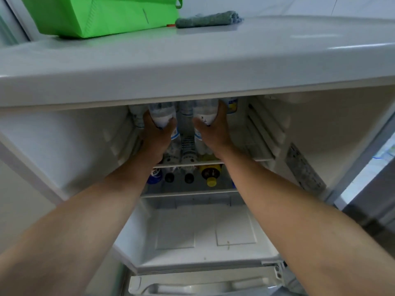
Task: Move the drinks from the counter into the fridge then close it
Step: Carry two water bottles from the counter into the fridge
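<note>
Both arms reach into the open fridge, up under its top edge. Left hand grips a clear bottle from below, fingers curled round its lower end. Right hand does the same with a second clear bottle, thumb on the near side, fingers wrapping the far side. Both bottles sit at the top shelf level, side by side, a gap between them, tops hidden by the fridge top. More bottles stand behind and beside them. On the shelf below, dark caps and a yellow cap face out. On the fridge top: green bag, grey cloth.
</note>
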The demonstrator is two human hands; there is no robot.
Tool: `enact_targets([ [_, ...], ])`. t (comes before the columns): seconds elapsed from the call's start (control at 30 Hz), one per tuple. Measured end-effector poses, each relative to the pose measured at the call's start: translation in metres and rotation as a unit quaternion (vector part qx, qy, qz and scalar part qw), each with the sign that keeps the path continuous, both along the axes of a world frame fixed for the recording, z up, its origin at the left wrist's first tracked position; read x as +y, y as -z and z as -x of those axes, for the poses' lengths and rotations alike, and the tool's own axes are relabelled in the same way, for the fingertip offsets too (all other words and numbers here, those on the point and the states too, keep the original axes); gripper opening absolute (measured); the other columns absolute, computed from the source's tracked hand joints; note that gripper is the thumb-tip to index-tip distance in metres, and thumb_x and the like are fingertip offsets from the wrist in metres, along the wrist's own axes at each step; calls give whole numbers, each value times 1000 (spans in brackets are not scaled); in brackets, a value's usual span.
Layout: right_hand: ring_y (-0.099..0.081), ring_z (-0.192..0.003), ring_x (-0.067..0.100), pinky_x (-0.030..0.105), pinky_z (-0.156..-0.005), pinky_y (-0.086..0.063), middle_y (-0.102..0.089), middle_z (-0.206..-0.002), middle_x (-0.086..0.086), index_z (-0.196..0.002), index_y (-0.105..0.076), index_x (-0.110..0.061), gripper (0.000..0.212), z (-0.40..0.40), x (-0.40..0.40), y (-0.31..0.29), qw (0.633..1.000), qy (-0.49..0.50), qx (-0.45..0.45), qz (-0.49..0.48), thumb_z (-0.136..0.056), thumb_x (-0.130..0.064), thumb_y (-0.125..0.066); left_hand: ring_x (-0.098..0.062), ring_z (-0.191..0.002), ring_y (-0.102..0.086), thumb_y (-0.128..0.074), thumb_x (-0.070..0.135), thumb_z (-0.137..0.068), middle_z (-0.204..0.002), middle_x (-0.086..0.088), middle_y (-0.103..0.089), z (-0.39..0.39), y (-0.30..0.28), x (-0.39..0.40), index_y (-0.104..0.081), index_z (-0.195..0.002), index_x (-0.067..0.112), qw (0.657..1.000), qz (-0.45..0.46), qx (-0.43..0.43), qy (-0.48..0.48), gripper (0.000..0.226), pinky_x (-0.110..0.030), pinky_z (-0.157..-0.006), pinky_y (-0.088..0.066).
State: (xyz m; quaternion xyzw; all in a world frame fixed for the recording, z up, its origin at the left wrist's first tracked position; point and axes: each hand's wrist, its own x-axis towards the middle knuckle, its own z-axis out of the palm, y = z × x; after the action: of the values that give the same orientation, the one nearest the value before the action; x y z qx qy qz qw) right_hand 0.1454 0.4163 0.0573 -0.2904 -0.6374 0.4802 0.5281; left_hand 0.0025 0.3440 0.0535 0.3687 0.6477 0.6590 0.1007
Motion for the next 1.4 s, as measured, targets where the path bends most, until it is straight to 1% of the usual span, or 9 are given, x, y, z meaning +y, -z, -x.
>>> enact_targets([
  [0.1, -56, -120, 20, 12, -86, -48, -53, -136, 11, -144, -30, -10, 76, 10, 9, 3, 1000, -12, -5, -8, -84, -7, -76, -12, -110, -56, -75, 21, -85, -129, -1, -55, 7, 2, 4, -37, -139, 16, 999, 26, 17, 17, 66, -2, -74, -44],
  [0.23, -54, -118, 18, 5, -83, -46, -52, -136, 10, -140, -29, -18, 74, 15, 16, 3, 999, -11, -27, -20, -84, -10, -76, -12, -108, -57, -80, 16, -80, -123, 3, -56, 15, 4, 8, -38, -134, 20, 997, 64, 49, 20, 69, 2, -68, -44],
  [0.37, -59, -117, 23, 34, -92, -53, -58, -132, 9, -140, -39, -16, 79, 3, 12, 11, 987, 40, -146, -52, -76, -33, -82, -21, -118, -59, -84, 33, -74, -135, -5, -58, 19, 6, 7, -42, -140, 18, 985, 129, 110, -28, 80, -27, -94, -51],
  [0.47, -58, -114, 33, 37, -87, -49, -54, -127, 14, -137, -42, -19, 83, -5, 8, 15, 942, 104, -313, -63, -71, -54, -78, -25, -122, -57, -83, 40, -73, -138, -7, -54, 20, 6, 10, -43, -140, 18, 976, 165, 132, -59, 81, -34, -98, -48],
  [0.7, -52, -125, 35, 40, -97, -48, -48, -138, 17, -147, -28, -15, 82, 18, 18, 1, 932, 61, -356, -2, -84, -43, -73, -28, -118, -60, -80, 40, -77, -129, -10, -60, 30, -1, 28, -49, -128, 11, 960, 211, 149, -106, 66, -24, -82, -39],
  [0.93, -54, -127, 31, 38, -102, -49, -53, -140, 15, -139, -40, -9, 63, 39, 27, 4, 940, 62, -336, 20, -87, -23, -74, -32, -136, -43, -79, 42, -79, -149, -18, -40, 33, -3, 38, -24, -150, -1, 942, 248, 162, -160, 99, -37, -107, -38],
  [1.03, -54, -127, 30, 38, -102, -48, -54, -139, 15, -136, -42, -9, 59, 41, 27, 6, 942, 62, -331, 21, -87, -24, -73, -31, -136, -44, -70, 32, -90, -150, -18, -42, 32, 0, 36, -18, -152, -2, 942, 245, 164, -161, 88, -35, -108, -37],
  [1.17, -54, -128, 30, 37, -104, -46, -55, -140, 15, -136, -45, -7, 55, 44, 26, 4, 940, 63, -335, 2, -91, -24, -70, -30, -124, -54, -61, 18, -95, -136, -17, -55, 23, 6, 30, -40, -135, 3, 957, 208, 140, -146, 47, -30, -103, -41],
  [1.4, -52, -127, 30, 35, -105, -42, -54, -139, 14, -135, -50, -7, 41, 55, 16, 1, 930, 42, -364, -8, -97, -17, -60, -32, -118, -55, -54, 0, -91, -129, -18, -55, 4, 8, 14, -44, -129, 2, 964, 220, 83, -124, 39, -40, -103, -45],
])
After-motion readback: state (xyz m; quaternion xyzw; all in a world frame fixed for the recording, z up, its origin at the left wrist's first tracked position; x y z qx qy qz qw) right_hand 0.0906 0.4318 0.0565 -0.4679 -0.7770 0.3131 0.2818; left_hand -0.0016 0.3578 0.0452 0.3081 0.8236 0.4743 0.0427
